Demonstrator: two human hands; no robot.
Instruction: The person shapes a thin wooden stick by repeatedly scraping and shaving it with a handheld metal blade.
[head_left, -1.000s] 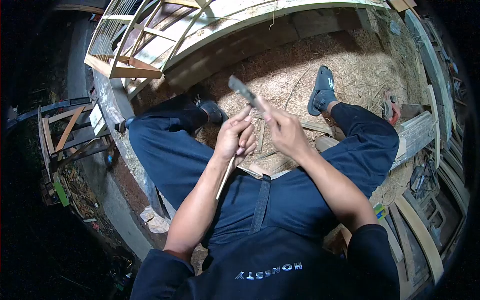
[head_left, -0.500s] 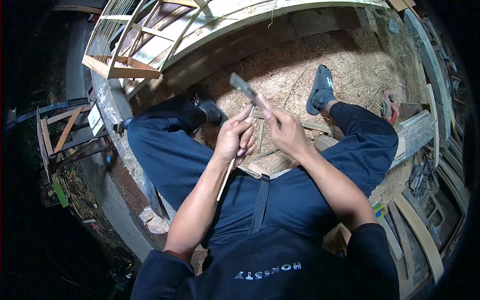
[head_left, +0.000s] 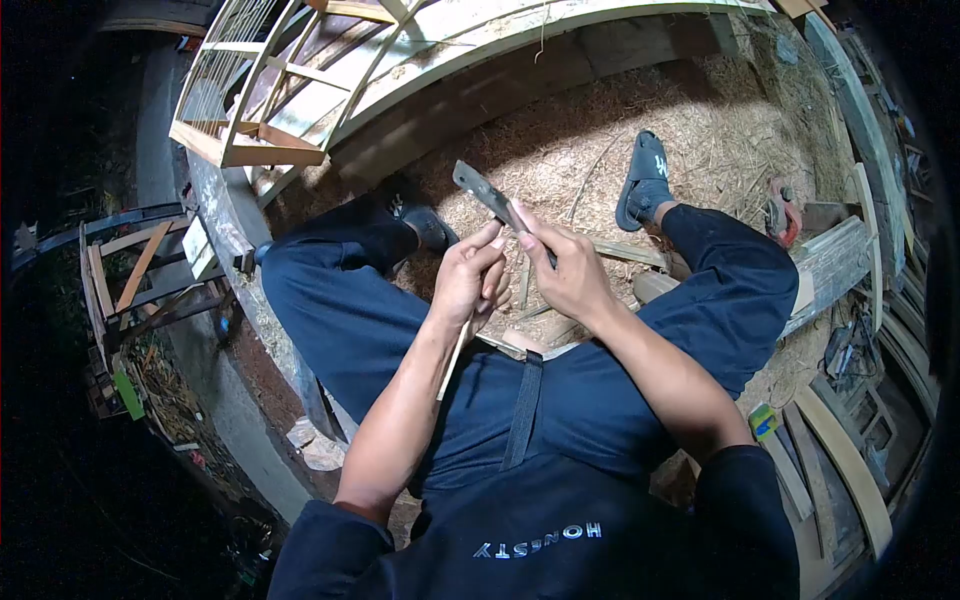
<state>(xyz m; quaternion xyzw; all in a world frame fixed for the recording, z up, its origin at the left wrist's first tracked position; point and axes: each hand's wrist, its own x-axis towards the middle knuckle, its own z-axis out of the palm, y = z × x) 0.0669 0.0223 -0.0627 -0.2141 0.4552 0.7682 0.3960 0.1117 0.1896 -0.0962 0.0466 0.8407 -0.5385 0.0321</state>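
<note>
My left hand (head_left: 463, 283) is closed around a thin, pale wooden strip (head_left: 453, 365), whose lower end slants down past my wrist toward my lap. In my right hand (head_left: 568, 268) is a dark knife (head_left: 480, 188) with a broad flat blade and a small hole near its far end. The blade points up and to the left, away from my body. Both hands are close together above the floor between my knees. Where the knife meets the strip, my fingers hide whether they touch.
A slatted wooden frame (head_left: 272, 157) stands at upper left, beside a long pale beam (head_left: 560, 20). Shavings (head_left: 540, 170) cover the floor around my slippered feet. A red-handled clamp-like tool (head_left: 783, 215) lies at right, near curved boards (head_left: 850, 470) and a yellow-green item (head_left: 763, 422).
The knife has turned slightly, so its flat blade and hole show more clearly. My right hand has shifted slightly; the left keeps its hold on the strip. The whole view has moved a little.
</note>
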